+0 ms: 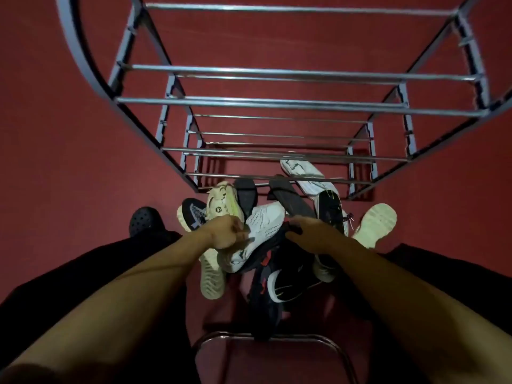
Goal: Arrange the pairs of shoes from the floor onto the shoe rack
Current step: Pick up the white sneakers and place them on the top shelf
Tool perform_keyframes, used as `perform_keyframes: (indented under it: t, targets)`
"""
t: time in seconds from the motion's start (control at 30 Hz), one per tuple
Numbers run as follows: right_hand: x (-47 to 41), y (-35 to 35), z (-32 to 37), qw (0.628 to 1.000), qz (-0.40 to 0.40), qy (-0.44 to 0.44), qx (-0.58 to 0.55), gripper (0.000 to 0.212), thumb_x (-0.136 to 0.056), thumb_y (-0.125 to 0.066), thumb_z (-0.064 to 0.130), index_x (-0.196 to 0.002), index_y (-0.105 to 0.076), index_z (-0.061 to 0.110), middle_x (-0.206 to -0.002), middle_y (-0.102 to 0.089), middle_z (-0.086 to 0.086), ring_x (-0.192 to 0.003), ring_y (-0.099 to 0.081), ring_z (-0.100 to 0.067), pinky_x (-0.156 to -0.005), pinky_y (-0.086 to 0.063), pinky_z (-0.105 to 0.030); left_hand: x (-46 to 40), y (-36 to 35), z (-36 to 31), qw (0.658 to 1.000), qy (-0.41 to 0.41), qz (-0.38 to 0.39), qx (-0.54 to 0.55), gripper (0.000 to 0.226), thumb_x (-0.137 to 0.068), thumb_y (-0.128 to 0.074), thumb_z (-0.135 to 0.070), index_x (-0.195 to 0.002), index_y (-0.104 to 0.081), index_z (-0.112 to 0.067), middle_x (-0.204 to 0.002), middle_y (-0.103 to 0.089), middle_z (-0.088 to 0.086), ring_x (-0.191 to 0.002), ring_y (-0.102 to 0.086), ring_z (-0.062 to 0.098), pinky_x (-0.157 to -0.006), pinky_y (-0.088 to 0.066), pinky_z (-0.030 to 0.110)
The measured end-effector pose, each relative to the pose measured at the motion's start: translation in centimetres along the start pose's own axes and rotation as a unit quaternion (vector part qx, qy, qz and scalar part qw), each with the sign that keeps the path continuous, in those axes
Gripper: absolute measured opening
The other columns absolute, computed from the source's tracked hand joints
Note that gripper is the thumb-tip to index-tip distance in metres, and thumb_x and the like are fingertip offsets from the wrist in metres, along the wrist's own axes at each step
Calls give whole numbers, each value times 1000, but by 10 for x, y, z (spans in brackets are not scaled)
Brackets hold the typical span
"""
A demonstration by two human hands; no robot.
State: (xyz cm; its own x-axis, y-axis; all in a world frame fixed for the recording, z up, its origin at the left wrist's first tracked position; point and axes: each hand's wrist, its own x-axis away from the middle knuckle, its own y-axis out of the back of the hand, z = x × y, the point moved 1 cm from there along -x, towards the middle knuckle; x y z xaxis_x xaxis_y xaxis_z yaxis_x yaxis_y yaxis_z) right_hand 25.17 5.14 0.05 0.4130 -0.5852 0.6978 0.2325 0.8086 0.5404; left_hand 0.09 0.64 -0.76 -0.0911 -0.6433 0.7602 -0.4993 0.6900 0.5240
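A heap of several shoes lies on the red floor in front of the metal shoe rack (277, 102). My left hand (225, 231) is closed on the collar of a white knit sneaker (263, 221) on top of the heap. My right hand (310, 231) grips the edge of a dark sneaker with red marks (267, 297). Around them lie a cream sneaker with a round logo (221, 202), a black shoe with a white swoosh (293, 284), a black flat shoe (245, 194), and a white sneaker (304, 173) under the rack's lowest bars. The rack's shelves hold nothing.
My left foot in a black perforated clog (144, 221) stands left of the heap. A pale sole (376, 223) faces up at the right. The curved metal frame of a stool (273, 338) sits between my legs at the bottom. Red floor surrounds the rack.
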Motion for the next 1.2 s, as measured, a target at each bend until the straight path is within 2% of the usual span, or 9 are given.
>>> perform_keyframes:
  t: [0.13,0.2,0.37,0.5,0.67,0.77,0.9,1.07,1.2]
  targets:
    - [-6,-17,-18,999,36,-38,8,65,-97,-53,49,-152,-35,20,-157,-40,-7,-140,-43,-27,-114,-38,-42,-15,-30,-2,994,-4,45,-101,27,-79,-73,-46,-97,-68,-26,-111,-69,-2,-100,-67,25,-84,-55,34]
    - [-10,-25,-25,998,39,-50,0,65,-97,-52,50,-153,-35,20,-156,-40,-8,-140,-43,-27,-114,-38,-42,-22,-46,4,978,-16,6,-206,46,-73,-69,-62,-108,-62,-33,-119,-61,-3,-105,-63,24,-80,-54,37]
    - [-9,-33,-30,997,50,-63,-17,63,-98,-51,49,-151,-37,19,-154,-43,-8,-138,-45,-26,-112,-38,-39,-22,-71,14,947,-66,-46,-312,57,-77,-76,-54,-123,-56,-27,-132,-44,-2,-116,-49,24,-80,-49,40]
    - [-5,-33,-28,996,41,-64,-35,62,-98,-52,48,-150,-38,17,-152,-45,-10,-136,-48,-26,-111,-40,-38,-26,-60,19,971,-54,-39,-230,38,-94,-46,-54,-117,-53,-24,-121,-51,2,-111,-53,26,-81,-50,41]
    - [5,-24,-10,989,8,-61,-134,56,-99,-55,40,-148,-42,15,-146,-50,-8,-130,-52,-25,-107,-42,-35,-17,-25,22,993,-99,11,-63,37,-98,-58,-42,-88,-60,-7,-80,-55,9,-77,-59,27,-66,-42,32]
    - [9,-13,3,968,-29,-67,-239,39,-100,-55,33,-132,-57,11,-131,-59,-7,-109,-58,-22,-95,-48,-37,-2,-14,1,987,-129,10,96,49,-100,-59,-39,-67,-54,-3,-63,-52,16,-55,-53,22,-56,-45,30]
    - [16,-9,6,889,35,-160,-427,43,-90,-57,62,-121,-50,33,-115,-56,-4,-110,-59,-34,-86,-56,-49,9,-5,-38,969,-194,40,149,48,-97,-64,-40,-60,-49,-13,-63,-49,11,-61,-47,17,-63,-41,29]
    - [12,-15,-1,840,70,-171,-510,65,-77,-68,69,-114,-61,15,-118,-60,-18,-107,-64,-42,-86,-57,-58,18,-8,-58,963,-249,11,105,18,-96,-68,-29,-87,-67,-13,-110,-62,5,-100,-55,11,-81,-42,18]
    - [12,-28,-5,794,120,-229,-551,64,-76,-75,60,-114,-59,10,-115,-59,-20,-110,-62,-41,-86,-58,-52,17,-10,-62,951,-287,-23,115,9,-95,-68,-25,-87,-63,-25,-106,-60,4,-110,-49,16,-95,-43,28]
